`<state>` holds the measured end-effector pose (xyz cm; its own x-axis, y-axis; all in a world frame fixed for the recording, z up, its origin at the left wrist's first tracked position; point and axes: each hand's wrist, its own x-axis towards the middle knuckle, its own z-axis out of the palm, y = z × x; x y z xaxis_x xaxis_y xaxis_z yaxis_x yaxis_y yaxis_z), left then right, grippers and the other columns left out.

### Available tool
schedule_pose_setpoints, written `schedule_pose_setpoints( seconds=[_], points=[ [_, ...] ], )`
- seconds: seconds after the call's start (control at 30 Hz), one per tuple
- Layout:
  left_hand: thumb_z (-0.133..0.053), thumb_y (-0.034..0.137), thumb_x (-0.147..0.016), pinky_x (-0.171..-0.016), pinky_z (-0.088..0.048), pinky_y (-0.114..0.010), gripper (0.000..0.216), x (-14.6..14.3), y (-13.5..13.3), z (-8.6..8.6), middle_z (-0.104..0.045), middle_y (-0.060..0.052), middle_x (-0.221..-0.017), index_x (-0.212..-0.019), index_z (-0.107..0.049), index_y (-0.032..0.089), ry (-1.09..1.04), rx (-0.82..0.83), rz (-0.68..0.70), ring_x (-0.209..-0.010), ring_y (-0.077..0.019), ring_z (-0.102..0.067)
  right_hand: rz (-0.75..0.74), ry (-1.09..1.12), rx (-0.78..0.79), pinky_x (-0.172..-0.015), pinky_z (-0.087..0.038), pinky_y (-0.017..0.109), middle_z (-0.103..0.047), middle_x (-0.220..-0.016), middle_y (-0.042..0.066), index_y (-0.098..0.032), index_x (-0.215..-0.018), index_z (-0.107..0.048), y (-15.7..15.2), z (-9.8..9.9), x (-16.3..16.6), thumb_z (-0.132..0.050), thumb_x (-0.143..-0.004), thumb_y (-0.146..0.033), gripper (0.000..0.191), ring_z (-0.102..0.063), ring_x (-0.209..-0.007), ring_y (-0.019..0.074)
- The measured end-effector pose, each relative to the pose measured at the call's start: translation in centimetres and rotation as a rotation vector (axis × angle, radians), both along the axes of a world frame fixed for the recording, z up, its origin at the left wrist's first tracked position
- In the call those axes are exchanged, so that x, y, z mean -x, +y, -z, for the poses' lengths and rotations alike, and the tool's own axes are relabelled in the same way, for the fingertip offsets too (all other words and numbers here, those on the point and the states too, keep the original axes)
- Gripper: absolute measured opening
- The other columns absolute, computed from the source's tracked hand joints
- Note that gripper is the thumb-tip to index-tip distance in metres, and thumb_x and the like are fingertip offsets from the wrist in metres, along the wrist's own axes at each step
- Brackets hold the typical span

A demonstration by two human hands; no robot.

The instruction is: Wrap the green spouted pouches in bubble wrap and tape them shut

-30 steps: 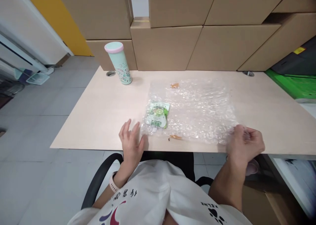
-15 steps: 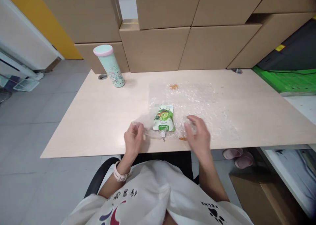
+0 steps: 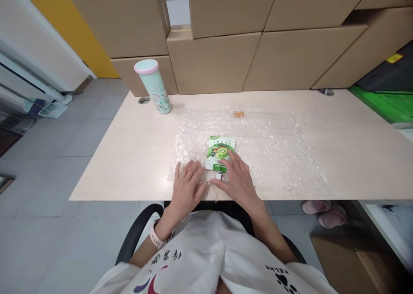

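Observation:
A clear sheet of bubble wrap (image 3: 274, 147) lies spread on the pale wooden table (image 3: 135, 143). A small green and white pouch with a kiwi picture (image 3: 220, 152) rests on the wrap near its front left part, cap toward me. My left hand (image 3: 189, 186) lies flat with fingers spread on the wrap's front left corner, just left of the pouch. My right hand (image 3: 237, 180) lies open on the wrap, fingertips touching the pouch's lower right edge.
A mint tumbler with a pink lid (image 3: 153, 86) stands at the table's back left. Stacked cardboard boxes (image 3: 219, 57) wall off the far edge. A small orange scrap (image 3: 239, 114) sits on the wrap's far side. Green and black crates (image 3: 387, 100) are at the right.
Both hands moved in to the pouch: the right came from the wrap's right corner, the left opened flat. The pouch now sits upright in view on the wrap.

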<state>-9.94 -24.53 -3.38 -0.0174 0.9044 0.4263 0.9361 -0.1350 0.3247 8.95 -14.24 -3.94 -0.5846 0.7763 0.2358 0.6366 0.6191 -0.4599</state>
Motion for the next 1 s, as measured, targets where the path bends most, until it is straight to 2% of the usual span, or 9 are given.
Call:
schedule_pose_setpoints(
  seconds=[0.13, 0.27, 0.37, 0.5, 0.57, 0.63, 0.73, 0.87, 1.0],
  points=[
    [-0.059, 0.034, -0.095, -0.115, -0.032, -0.062, 0.045, -1.0, 0.6, 1.0, -0.058, -0.014, -0.144, -0.137, -0.054, 0.019, 0.029, 0.065, 0.051, -0.136, -0.0347, -0.05, 0.004, 0.055, -0.025, -0.108, -0.04, 0.059, -0.037, -0.159, 0.016, -0.024, -0.135, -0.051, 0.0, -0.4, 0.1, -0.062, -0.092, -0.049, 0.051, -0.04, -0.143, 0.0368],
    [-0.062, 0.033, -0.093, -0.114, -0.036, -0.059, 0.041, -1.0, 0.6, 1.0, -0.063, -0.014, -0.137, -0.131, -0.055, 0.02, -0.061, 0.064, 0.048, -0.131, -0.033, -0.054, -0.031, 0.155, -0.051, -0.107, -0.045, 0.052, -0.046, -0.154, 0.015, -0.024, -0.136, -0.052, -0.2, -0.6, 0.8, -0.055, -0.098, -0.039, 0.042, -0.05, -0.134, 0.0324],
    [-0.062, 0.031, -0.093, -0.111, -0.043, -0.054, 0.034, -0.8, 0.1, 0.7, -0.066, -0.014, -0.126, -0.124, -0.053, 0.019, -0.317, 0.009, -0.021, -0.124, -0.0286, -0.06, -0.11, 0.152, -0.037, -0.104, -0.048, 0.049, -0.052, -0.149, 0.012, -0.023, -0.128, -0.059, -0.6, -0.5, 1.7, -0.053, -0.099, -0.035, 0.032, -0.053, -0.128, 0.0304],
    [-0.056, 0.03, -0.096, -0.101, -0.053, -0.04, 0.023, -0.2, -0.5, 0.2, -0.062, -0.013, -0.128, -0.117, -0.053, 0.02, -0.691, -0.062, -0.214, -0.12, -0.0223, -0.063, -0.193, 0.1, 0.002, -0.101, -0.048, 0.051, -0.053, -0.148, 0.01, -0.024, -0.116, -0.066, -0.8, -0.6, 2.3, -0.05, -0.101, -0.035, 0.025, -0.052, -0.127, 0.0308],
    [-0.057, 0.031, -0.095, -0.095, -0.054, -0.039, 0.027, 0.3, -0.1, -0.1, -0.064, -0.012, -0.123, -0.12, -0.054, 0.02, -0.692, -0.037, -0.291, -0.111, -0.0215, -0.065, -0.198, 0.101, 0.019, -0.1, -0.048, 0.051, -0.053, -0.149, 0.009, -0.025, -0.112, -0.067, -0.7, -0.6, 2.2, -0.048, -0.101, -0.034, 0.024, -0.051, -0.128, 0.0305],
    [-0.06, 0.03, -0.091, -0.088, -0.055, -0.039, 0.033, 0.9, 1.0, -0.4, -0.067, -0.01, -0.111, -0.123, -0.056, 0.02, -0.588, 0.033, -0.348, -0.099, -0.0221, -0.066, -0.2, 0.106, 0.025, -0.1, -0.048, 0.051, -0.053, -0.149, 0.009, -0.024, -0.11, -0.067, -0.6, -0.6, 2.0, -0.047, -0.101, -0.032, 0.023, -0.051, -0.128, 0.0302],
    [-0.061, 0.026, -0.087, -0.078, -0.052, -0.036, 0.035, 1.4, 3.1, -1.0, -0.068, -0.008, -0.101, -0.122, -0.059, 0.02, -0.48, 0.1, -0.37, -0.086, -0.0221, -0.064, -0.2, 0.115, 0.031, -0.101, -0.047, 0.05, -0.053, -0.149, 0.009, -0.024, -0.108, -0.066, -0.5, -0.5, 1.9, -0.049, -0.1, -0.032, 0.021, -0.051, -0.128, 0.03],
    [-0.049, 0.022, -0.092, -0.063, -0.046, -0.027, 0.026, 1.0, 4.4, -2.1, -0.063, 0.001, -0.077, -0.116, -0.058, 0.021, -0.651, 0.124, -0.323, -0.065, -0.0152, -0.058, -0.188, 0.147, 0.052, -0.101, -0.046, 0.049, -0.053, -0.149, 0.009, -0.024, -0.103, -0.066, -0.5, -0.3, 1.9, -0.05, -0.1, -0.032, 0.018, -0.053, -0.126, 0.0293],
    [-0.047, 0.021, -0.093, -0.062, -0.042, -0.023, 0.024, 0.4, 2.6, -2.8, -0.054, 0.005, -0.071, -0.116, -0.055, 0.023, -0.73, 0.097, -0.269, -0.061, -0.012, -0.053, -0.183, 0.189, 0.077, -0.103, -0.045, 0.049, -0.053, -0.148, 0.01, -0.024, -0.105, -0.064, -0.6, -0.4, 1.8, -0.051, -0.099, -0.034, 0.017, -0.054, -0.128, 0.0287]
  ],
)
